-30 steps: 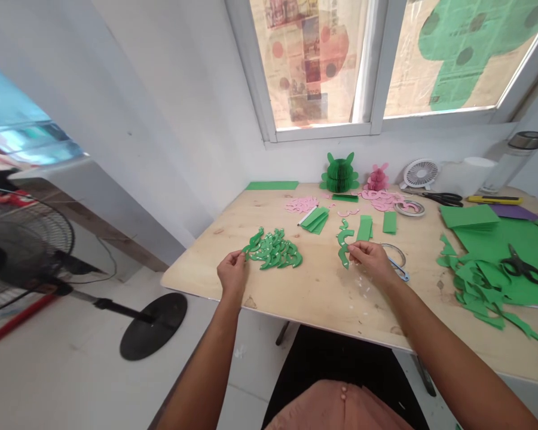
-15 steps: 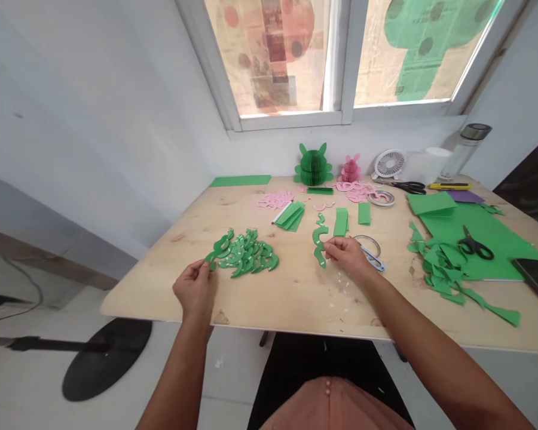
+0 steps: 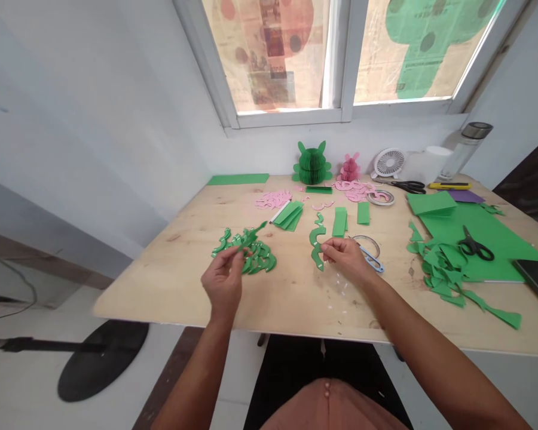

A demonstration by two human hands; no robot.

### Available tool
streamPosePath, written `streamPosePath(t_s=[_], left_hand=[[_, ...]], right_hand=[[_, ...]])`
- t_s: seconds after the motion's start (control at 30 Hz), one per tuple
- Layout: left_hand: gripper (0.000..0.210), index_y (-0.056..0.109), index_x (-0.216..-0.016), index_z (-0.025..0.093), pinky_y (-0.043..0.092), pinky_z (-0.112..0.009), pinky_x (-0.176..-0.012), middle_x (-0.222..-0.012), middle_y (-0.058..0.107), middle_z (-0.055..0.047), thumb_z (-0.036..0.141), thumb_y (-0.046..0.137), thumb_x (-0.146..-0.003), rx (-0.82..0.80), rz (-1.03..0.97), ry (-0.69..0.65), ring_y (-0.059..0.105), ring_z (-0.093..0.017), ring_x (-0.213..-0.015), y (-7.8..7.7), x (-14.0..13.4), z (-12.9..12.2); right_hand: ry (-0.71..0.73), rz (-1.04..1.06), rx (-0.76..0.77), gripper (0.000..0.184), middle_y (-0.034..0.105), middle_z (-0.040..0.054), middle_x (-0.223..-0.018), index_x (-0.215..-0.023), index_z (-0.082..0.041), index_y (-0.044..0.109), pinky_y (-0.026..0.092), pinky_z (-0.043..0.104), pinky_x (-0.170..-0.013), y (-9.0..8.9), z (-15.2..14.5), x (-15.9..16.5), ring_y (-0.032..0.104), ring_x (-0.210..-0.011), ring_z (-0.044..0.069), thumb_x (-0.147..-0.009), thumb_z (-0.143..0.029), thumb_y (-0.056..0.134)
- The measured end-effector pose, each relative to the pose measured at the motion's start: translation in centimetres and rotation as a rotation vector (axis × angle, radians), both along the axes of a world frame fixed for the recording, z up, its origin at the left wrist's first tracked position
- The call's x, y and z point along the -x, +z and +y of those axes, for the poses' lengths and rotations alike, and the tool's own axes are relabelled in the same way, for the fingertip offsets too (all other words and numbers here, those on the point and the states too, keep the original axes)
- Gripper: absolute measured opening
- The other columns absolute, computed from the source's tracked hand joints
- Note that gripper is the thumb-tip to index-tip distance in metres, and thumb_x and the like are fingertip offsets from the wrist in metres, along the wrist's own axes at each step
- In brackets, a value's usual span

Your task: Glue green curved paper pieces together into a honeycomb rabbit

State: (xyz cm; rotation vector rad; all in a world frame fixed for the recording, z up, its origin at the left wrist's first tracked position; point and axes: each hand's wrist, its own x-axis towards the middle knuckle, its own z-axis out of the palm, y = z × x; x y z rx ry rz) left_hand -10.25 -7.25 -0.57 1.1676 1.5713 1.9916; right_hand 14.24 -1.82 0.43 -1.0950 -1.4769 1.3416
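My left hand (image 3: pixel 224 280) pinches a green paper cutout (image 3: pixel 251 236), raised over the near side of a pile of curved green cutouts (image 3: pixel 262 260) that carry small whitish strips. Between thumb and fingers, my right hand (image 3: pixel 346 257) holds the edge of a wavy green paper strip (image 3: pixel 316 245), which stretches away from me over the table and has several whitish bits along it. Just right of that hand lie a light blue craft knife (image 3: pixel 373 263) and a roll of tape (image 3: pixel 367 243).
Green paper scraps (image 3: pixel 443 263) and black scissors (image 3: pixel 475 245) lie on the right by a large green sheet (image 3: pixel 502 239). Folded green papers (image 3: pixel 289 216) and pink cutouts (image 3: pixel 273 199) sit farther back. A green paper figure (image 3: pixel 312 164), a small fan (image 3: pixel 389 162) and a bottle (image 3: pixel 464 149) stand by the wall.
My left hand has lifted the green cutout from the pile's left side and carried it right, over the pile. My right hand stays nearly in place with the wavy strip.
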Motion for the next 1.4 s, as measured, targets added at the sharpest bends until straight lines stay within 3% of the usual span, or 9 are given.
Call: streamPosePath(t_s=[0.13,0.3,0.47,0.63,0.8,0.97,1.1,1.4], left_hand=[[0.02,0.067,-0.085,0.018,0.054,-0.036,-0.076,-0.082,0.07,-0.004,0.028,0.068,-0.068,0.053,-0.053,-0.243,0.067,-0.02,-0.074,1.6,-2.7,1.3],[0.014,0.07,-0.078,0.018,0.051,-0.033,-0.076,-0.081,0.069,-0.006,0.025,0.071,-0.066,0.076,-0.025,-0.498,0.064,-0.021,-0.08,3.2,-3.9,3.4],[0.005,0.071,-0.072,0.019,0.048,-0.033,-0.077,-0.096,0.067,-0.008,0.022,0.069,-0.069,0.058,-0.092,-0.781,0.062,-0.022,-0.091,3.5,-4.4,5.8],[0.005,0.07,-0.067,0.017,0.048,-0.033,-0.072,-0.107,0.065,-0.009,0.021,0.072,-0.066,0.17,-0.313,-0.942,0.063,-0.016,-0.075,3.5,-5.3,7.6],[0.01,0.068,-0.063,0.015,0.048,-0.028,-0.063,-0.097,0.068,-0.008,0.022,0.074,-0.062,0.226,-0.421,-0.982,0.058,-0.011,-0.062,3.1,-5.4,8.5],[0.009,0.066,-0.064,0.016,0.048,-0.026,-0.06,-0.09,0.068,-0.007,0.021,0.074,-0.062,0.278,-0.491,-0.955,0.059,-0.011,-0.061,2.1,-5.2,8.5],[0.02,0.068,-0.075,0.016,0.048,-0.024,-0.055,-0.084,0.069,-0.006,0.019,0.077,-0.058,0.324,-0.543,-0.899,0.059,-0.011,-0.059,2.0,-5.3,8.3],[0.031,0.068,-0.086,0.016,0.047,-0.021,-0.054,-0.069,0.068,-0.002,0.017,0.079,-0.057,0.373,-0.571,-0.96,0.06,-0.011,-0.056,2.0,-5.8,7.8]], right_hand=[[-0.004,0.031,0.004,0.032,0.056,-0.0014,-0.054,-0.063,-0.016,0.06,0.035,0.023,-0.05,0.1,0.1,0.0,0.044,-0.05,0.009,-0.072,-0.047,0.062],[-0.03,0.057,0.051,0.032,0.056,-0.0012,-0.052,-0.06,-0.017,0.06,0.036,0.023,-0.049,-0.1,0.4,0.0,0.044,-0.048,0.009,-0.069,-0.047,0.064],[-0.033,0.101,0.119,0.03,0.057,-0.0013,-0.052,-0.061,-0.017,0.061,0.034,0.022,-0.047,-0.4,0.7,-0.1,0.044,-0.047,0.009,-0.069,-0.046,0.065],[-0.036,0.1,0.124,0.03,0.057,-0.0014,-0.053,-0.064,-0.017,0.062,0.034,0.022,-0.048,-0.4,0.7,-0.1,0.045,-0.048,0.009,-0.07,-0.046,0.065],[-0.06,0.072,0.12,0.031,0.057,-0.0007,-0.053,-0.063,-0.017,0.062,0.036,0.023,-0.049,-0.2,0.6,0.0,0.044,-0.048,0.009,-0.07,-0.047,0.065],[-0.076,0.054,0.137,0.03,0.058,-0.0002,-0.053,-0.064,-0.018,0.062,0.037,0.023,-0.048,-0.5,0.7,0.2,0.045,-0.047,0.01,-0.07,-0.047,0.065],[-0.065,0.01,0.133,0.03,0.058,-0.0002,-0.053,-0.062,-0.018,0.061,0.037,0.023,-0.047,-0.7,0.7,0.4,0.045,-0.047,0.01,-0.071,-0.047,0.063],[-0.035,-0.128,0.031,0.027,0.052,-0.002,-0.048,-0.057,-0.017,0.057,0.028,0.021,-0.042,-0.3,0.5,0.7,0.037,-0.043,0.008,-0.075,-0.038,0.058]])
